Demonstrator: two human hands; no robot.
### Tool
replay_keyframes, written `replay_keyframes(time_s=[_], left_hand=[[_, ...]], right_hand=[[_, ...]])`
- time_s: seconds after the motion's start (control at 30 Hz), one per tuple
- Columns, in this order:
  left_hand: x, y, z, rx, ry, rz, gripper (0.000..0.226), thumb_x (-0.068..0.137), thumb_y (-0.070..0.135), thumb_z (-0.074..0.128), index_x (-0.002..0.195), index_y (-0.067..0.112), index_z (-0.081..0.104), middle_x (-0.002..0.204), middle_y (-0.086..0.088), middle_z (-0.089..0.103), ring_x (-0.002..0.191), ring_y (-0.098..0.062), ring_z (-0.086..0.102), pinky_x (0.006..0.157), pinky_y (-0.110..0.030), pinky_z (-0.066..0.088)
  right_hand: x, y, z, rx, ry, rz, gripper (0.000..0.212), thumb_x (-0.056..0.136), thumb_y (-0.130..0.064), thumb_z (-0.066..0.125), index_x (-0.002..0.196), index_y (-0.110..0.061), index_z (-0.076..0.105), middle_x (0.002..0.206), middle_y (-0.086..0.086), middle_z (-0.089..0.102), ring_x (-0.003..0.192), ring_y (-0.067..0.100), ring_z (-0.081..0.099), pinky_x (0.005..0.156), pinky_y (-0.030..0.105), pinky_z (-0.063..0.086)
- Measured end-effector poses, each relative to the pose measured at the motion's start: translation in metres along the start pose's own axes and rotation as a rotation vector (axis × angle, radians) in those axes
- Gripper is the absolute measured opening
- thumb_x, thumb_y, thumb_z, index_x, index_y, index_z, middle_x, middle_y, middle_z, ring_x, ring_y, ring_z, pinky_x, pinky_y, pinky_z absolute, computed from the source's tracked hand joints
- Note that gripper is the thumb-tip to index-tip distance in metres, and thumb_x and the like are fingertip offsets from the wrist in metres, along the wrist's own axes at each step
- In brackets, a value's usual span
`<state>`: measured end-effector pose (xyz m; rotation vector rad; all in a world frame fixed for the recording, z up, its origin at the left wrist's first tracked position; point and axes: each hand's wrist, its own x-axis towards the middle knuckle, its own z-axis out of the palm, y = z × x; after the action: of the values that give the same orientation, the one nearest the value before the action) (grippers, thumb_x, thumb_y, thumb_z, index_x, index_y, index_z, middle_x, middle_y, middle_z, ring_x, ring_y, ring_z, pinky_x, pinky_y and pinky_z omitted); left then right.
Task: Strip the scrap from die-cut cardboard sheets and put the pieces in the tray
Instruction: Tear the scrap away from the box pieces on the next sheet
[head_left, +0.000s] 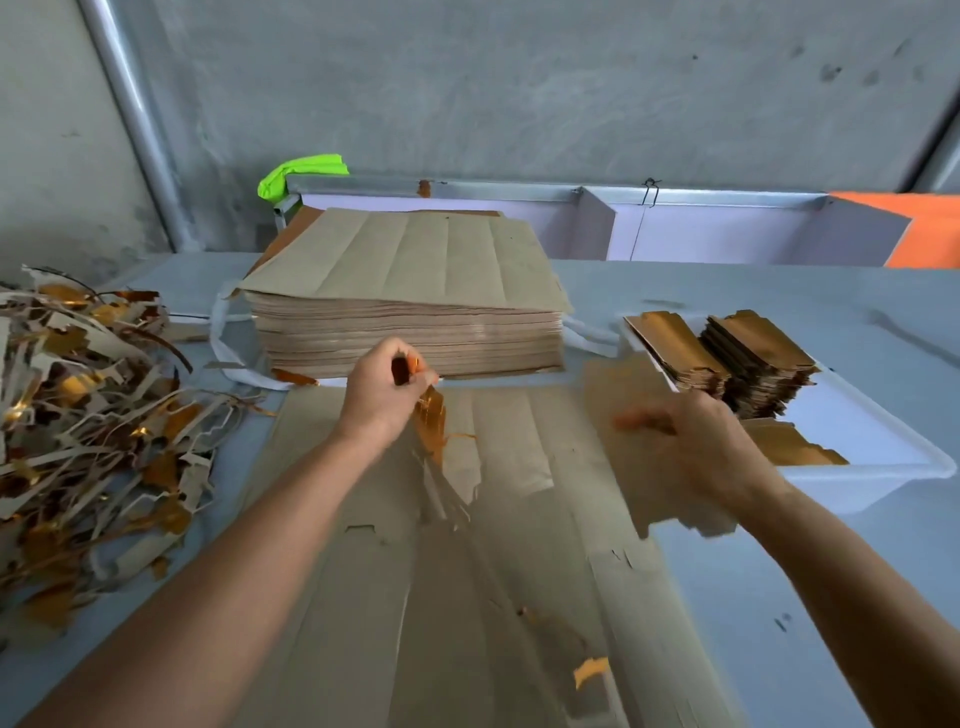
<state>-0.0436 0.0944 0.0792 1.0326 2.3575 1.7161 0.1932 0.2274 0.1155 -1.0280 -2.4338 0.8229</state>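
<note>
The right hand (696, 447) and its cardboard piece (639, 415) are motion-blurred; grip unclear.

sheet (498, 545): brown, torn, laid flat on the desk
scrap (431, 421): gold strip, lifted off the sheet
pieces (763, 364): stacked in the white tray (883, 467)
</note>
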Motion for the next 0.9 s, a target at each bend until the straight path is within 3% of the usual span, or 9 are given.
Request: replay_keyframes(time_s=[0.17, 0.3, 0.4, 0.5, 0.57, 0.67, 0.77, 0.83, 0.9], left_hand=[[-0.002, 0.007, 0.007, 0.044, 0.049, 0.015, 0.013, 0.085, 0.008, 0.066, 0.083, 0.012, 0.054, 0.073, 0.009, 0.05, 0.067, -0.002, 0.047, 0.057, -0.008, 0.037], [-0.009, 0.01, 0.004, 0.042, 0.082, 0.056, 0.013, 0.082, 0.005, 0.068, 0.086, 0.009, 0.056, 0.075, 0.008, 0.054, 0.073, -0.013, 0.052, 0.06, -0.004, 0.04], [-0.017, 0.015, -0.006, 0.271, 0.042, 0.134, 0.042, 0.076, 0.013, 0.076, 0.112, 0.005, 0.056, 0.106, -0.008, 0.06, 0.1, -0.025, 0.055, 0.088, -0.027, 0.044], [-0.03, 0.024, -0.014, 0.678, -0.103, 0.569, 0.074, 0.072, 0.034, 0.079, 0.135, 0.012, 0.047, 0.143, -0.008, 0.041, 0.13, -0.027, 0.036, 0.11, -0.044, 0.026], [-0.043, 0.032, -0.015, 0.652, -0.395, 0.707, 0.07, 0.074, 0.049, 0.071, 0.135, 0.019, 0.05, 0.138, 0.0, 0.05, 0.125, -0.015, 0.041, 0.115, -0.045, 0.015], [-0.059, 0.027, -0.012, 0.641, -0.764, 0.406, 0.086, 0.068, 0.059, 0.071, 0.142, 0.032, 0.036, 0.125, 0.008, 0.06, 0.102, -0.003, 0.036, 0.109, -0.034, 0.008], [-0.063, 0.019, -0.013, 0.67, -0.814, 0.264, 0.061, 0.074, 0.045, 0.075, 0.127, 0.027, 0.052, 0.083, 0.011, 0.065, 0.086, -0.01, 0.056, 0.106, -0.029, 0.022], [-0.063, 0.013, -0.015, 0.54, -0.762, 0.251, 0.016, 0.082, 0.03, 0.071, 0.095, 0.021, 0.069, 0.072, 0.012, 0.061, 0.076, -0.01, 0.058, 0.082, -0.02, 0.042], [-0.065, 0.01, -0.013, 0.468, -0.669, 0.263, 0.011, 0.087, 0.017, 0.065, 0.077, 0.016, 0.068, 0.068, 0.009, 0.06, 0.067, -0.007, 0.056, 0.064, -0.013, 0.04]], right_hand=[[-0.042, -0.021, 0.026, -0.006, -0.253, 0.082, 0.072, 0.076, -0.07, 0.054, 0.087, -0.001, 0.07, 0.081, 0.012, 0.069, 0.071, 0.024, 0.064, 0.069, 0.037, 0.054], [-0.046, -0.029, 0.055, 0.125, -0.354, 0.108, 0.031, 0.068, -0.035, 0.083, 0.078, -0.008, 0.072, 0.078, 0.002, 0.069, 0.073, 0.015, 0.064, 0.064, 0.032, 0.053], [-0.046, -0.031, 0.066, 0.36, -0.324, 0.203, 0.021, 0.066, -0.016, 0.084, 0.06, -0.019, 0.065, 0.068, -0.004, 0.065, 0.065, 0.011, 0.062, 0.054, 0.024, 0.051], [-0.043, -0.032, 0.067, 0.232, -0.102, 0.087, 0.03, 0.074, -0.013, 0.076, 0.054, -0.025, 0.057, 0.065, -0.012, 0.058, 0.062, 0.003, 0.054, 0.049, 0.007, 0.041], [-0.042, -0.034, 0.066, 0.213, -0.003, -0.037, 0.035, 0.073, -0.011, 0.076, 0.053, -0.028, 0.053, 0.06, -0.014, 0.054, 0.058, -0.001, 0.051, 0.047, 0.005, 0.037], [-0.044, -0.031, 0.066, 0.229, 0.055, -0.141, 0.035, 0.072, -0.008, 0.076, 0.055, -0.028, 0.052, 0.057, -0.013, 0.054, 0.054, -0.009, 0.051, 0.05, 0.005, 0.037], [-0.043, -0.022, 0.063, 0.277, 0.139, -0.126, 0.032, 0.074, -0.01, 0.076, 0.059, -0.026, 0.053, 0.061, -0.01, 0.056, 0.059, -0.007, 0.053, 0.049, 0.006, 0.038], [-0.043, -0.017, 0.063, 0.356, 0.153, -0.046, 0.027, 0.074, -0.014, 0.078, 0.062, -0.023, 0.056, 0.068, -0.006, 0.06, 0.066, 0.003, 0.058, 0.057, 0.017, 0.049], [-0.046, -0.015, 0.066, 0.515, 0.08, 0.074, 0.021, 0.072, -0.015, 0.08, 0.068, -0.019, 0.06, 0.075, 0.002, 0.067, 0.073, 0.02, 0.065, 0.062, 0.034, 0.057]])
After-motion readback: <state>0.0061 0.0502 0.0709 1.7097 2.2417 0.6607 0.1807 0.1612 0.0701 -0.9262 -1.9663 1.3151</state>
